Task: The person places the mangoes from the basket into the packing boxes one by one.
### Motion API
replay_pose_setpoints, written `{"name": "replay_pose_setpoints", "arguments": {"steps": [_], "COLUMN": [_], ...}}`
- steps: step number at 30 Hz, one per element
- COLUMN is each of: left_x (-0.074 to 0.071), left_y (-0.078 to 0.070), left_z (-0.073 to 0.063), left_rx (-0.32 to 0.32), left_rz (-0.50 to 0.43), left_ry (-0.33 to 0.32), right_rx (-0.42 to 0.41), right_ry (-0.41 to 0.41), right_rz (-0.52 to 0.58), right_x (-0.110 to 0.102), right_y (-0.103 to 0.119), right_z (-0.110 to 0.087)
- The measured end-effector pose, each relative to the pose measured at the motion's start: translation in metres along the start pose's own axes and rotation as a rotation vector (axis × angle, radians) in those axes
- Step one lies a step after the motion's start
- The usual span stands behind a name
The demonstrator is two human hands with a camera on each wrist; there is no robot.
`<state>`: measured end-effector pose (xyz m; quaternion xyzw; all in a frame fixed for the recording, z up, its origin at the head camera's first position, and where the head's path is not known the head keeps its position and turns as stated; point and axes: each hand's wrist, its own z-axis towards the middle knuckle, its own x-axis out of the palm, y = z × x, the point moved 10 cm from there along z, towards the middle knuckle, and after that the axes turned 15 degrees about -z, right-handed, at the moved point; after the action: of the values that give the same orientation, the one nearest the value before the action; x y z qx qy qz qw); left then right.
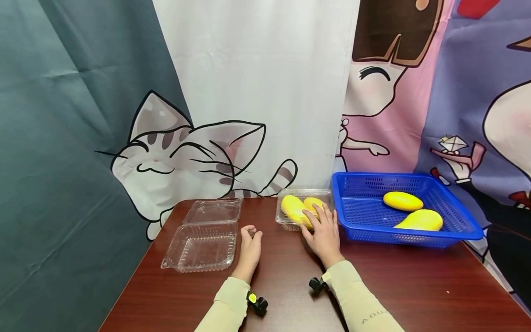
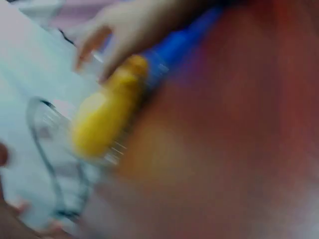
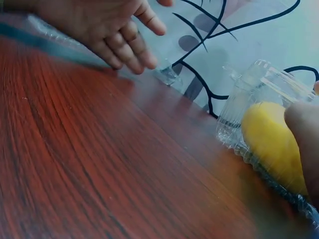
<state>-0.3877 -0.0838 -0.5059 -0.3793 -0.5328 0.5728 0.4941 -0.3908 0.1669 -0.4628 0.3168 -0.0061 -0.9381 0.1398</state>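
Note:
Two yellow mangoes lie side by side in a clear plastic clamshell box at the table's back, its lid raised behind them. My right hand reaches over the right side of this box, fingers spread and fingertips right at the second mango. From the right wrist, the thumb overlaps a mango. My left hand is raised beside an opened, vacant clamshell box, and in the right wrist view its fingers are loosely bent with nothing held. The left wrist view is blurred.
A blue perforated basket stands at the back right, with two more mangoes inside. Behind the dark red wooden table hangs a printed curtain. The vacant box sits near the table's left edge.

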Motion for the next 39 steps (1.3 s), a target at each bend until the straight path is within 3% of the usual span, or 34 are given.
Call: {"name": "replay_pose_setpoints", "arguments": {"steps": [2, 5, 8, 10, 13, 15, 17, 19, 21, 23, 25, 27, 29, 31, 35, 39], "left_x": [0.006, 0.014, 0.009, -0.011, -0.061, -0.103, -0.148, -0.191, -0.226, -0.252, -0.268, -0.275, -0.275, -0.269, -0.246, -0.222], "left_y": [-0.010, -0.033, -0.067, -0.091, -0.121, -0.135, -0.141, -0.137, -0.124, -0.104, -0.082, -0.063, -0.046, -0.032, -0.014, -0.010], "left_z": [-0.002, -0.010, -0.017, -0.016, -0.004, 0.006, 0.016, 0.021, 0.024, 0.025, 0.026, 0.028, 0.030, 0.032, 0.031, 0.032], "left_rx": [-0.074, -0.148, -0.136, -0.084, 0.024, 0.077, 0.113, 0.100, 0.044, -0.038, -0.124, -0.178, -0.218, -0.254, -0.313, -0.273], "left_rz": [0.082, 0.211, 0.279, 0.284, 0.277, 0.233, 0.202, 0.157, 0.115, 0.041, -0.106, -0.288, -0.482, -0.615, -0.723, -0.823], "left_ry": [0.082, 0.301, 0.517, 0.579, 0.509, 0.373, 0.196, 0.014, -0.133, -0.215, -0.236, -0.208, -0.135, -0.039, 0.158, 0.315], "right_rx": [-0.001, -0.007, -0.018, -0.026, -0.041, -0.053, -0.064, -0.073, -0.074, -0.069, -0.063, -0.058, -0.054, -0.050, -0.042, -0.041], "right_ry": [-0.018, -0.046, -0.088, -0.111, -0.140, -0.158, -0.176, -0.192, -0.204, -0.205, -0.200, -0.192, -0.181, -0.179, -0.176, -0.164], "right_rz": [0.017, 0.039, 0.061, 0.082, 0.109, 0.118, 0.125, 0.128, 0.134, 0.139, 0.143, 0.149, 0.150, 0.155, 0.163, 0.168], "right_x": [-0.003, -0.008, -0.015, -0.020, -0.026, -0.029, -0.032, -0.034, -0.036, -0.037, -0.037, -0.038, -0.038, -0.038, -0.039, -0.039], "right_y": [0.001, 0.003, 0.006, 0.009, 0.014, 0.016, 0.018, 0.019, 0.018, 0.017, 0.015, 0.014, 0.013, 0.013, 0.012, 0.013], "right_z": [0.000, -0.001, -0.002, -0.003, -0.005, -0.006, -0.007, -0.008, -0.010, -0.011, -0.012, -0.012, -0.012, -0.013, -0.014, -0.015]}}
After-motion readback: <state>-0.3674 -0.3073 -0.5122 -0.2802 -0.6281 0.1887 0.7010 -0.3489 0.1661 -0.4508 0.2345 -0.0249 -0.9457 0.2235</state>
